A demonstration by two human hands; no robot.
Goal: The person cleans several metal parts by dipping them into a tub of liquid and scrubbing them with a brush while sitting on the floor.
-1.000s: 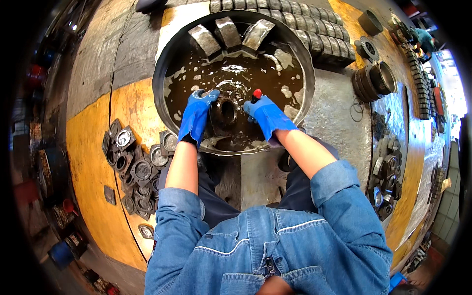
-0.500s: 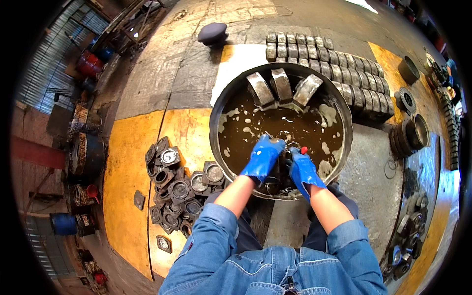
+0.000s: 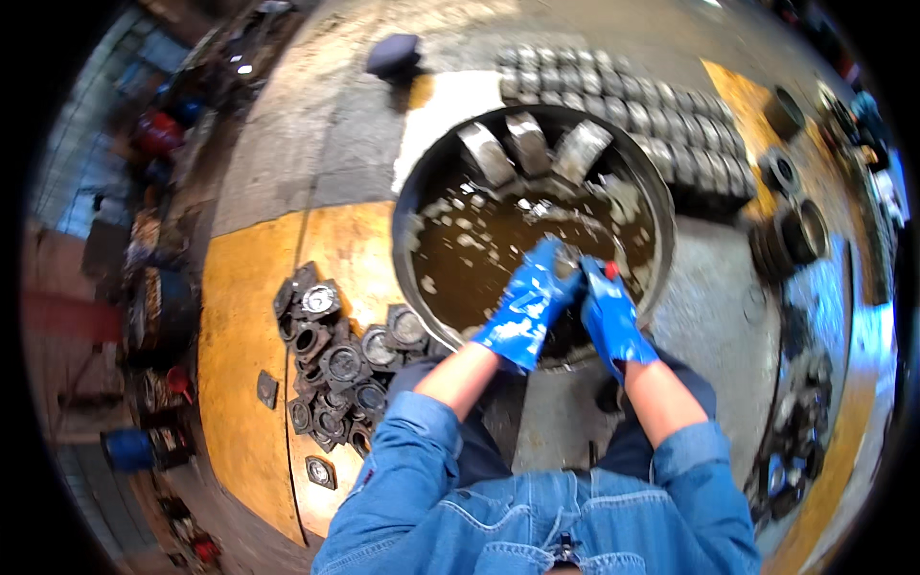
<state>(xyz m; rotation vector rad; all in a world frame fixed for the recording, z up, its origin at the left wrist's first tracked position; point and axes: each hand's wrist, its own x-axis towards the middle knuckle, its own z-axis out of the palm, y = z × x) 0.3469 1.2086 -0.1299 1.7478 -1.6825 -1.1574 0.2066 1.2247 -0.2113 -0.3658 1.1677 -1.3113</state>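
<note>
Both my hands wear blue rubber gloves and meet over the near right part of a round metal tub (image 3: 406,275) of murky brown liquid. My left hand (image 3: 533,305) is closed around a wet grey metal part (image 3: 567,257), mostly hidden by the glove. Against that part, my right hand (image 3: 611,316) is closed on a small red-ended thing (image 3: 610,269); only its red end shows, so its kind is unclear. Three thick metal blocks, one in the middle (image 3: 528,144), lean against the tub's far inner wall. Foam floats on the liquid.
Rows of metal blocks (image 3: 661,117) stand behind the tub to the right. A pile of dark square parts with round openings (image 3: 342,363) lies left of the tub. A dark padded stool (image 3: 394,56) stands far back. Metal rings (image 3: 792,240) and more parts (image 3: 803,422) are at the right.
My hands have drawn closer together and shifted right and a little farther from me, the metal part now showing between the gloves. The whole view has slid slightly and blurred.
</note>
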